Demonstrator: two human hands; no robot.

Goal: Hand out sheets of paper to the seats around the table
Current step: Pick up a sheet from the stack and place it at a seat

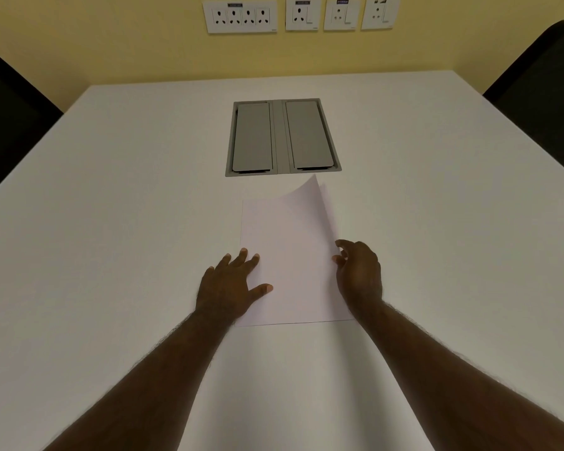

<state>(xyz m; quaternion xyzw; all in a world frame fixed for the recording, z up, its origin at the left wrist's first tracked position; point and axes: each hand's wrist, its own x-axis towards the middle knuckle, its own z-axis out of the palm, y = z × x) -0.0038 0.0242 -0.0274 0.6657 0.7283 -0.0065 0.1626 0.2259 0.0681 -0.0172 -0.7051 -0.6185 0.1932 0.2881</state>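
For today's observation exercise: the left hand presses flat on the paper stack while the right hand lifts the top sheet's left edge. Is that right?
Not quite. The head view shows the left hand flat on the paper stack, but the right hand lifts the top sheet by its right edge, not its left.

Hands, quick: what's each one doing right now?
Left hand: open, flat on the paper stack.
Right hand: closed on the top sheet's lifted edge.

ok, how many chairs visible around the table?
2. One dark chair at the table's left edge, one dark chair at its far right corner. Both are cropped by the frame; seats nearer the person may be out of view.
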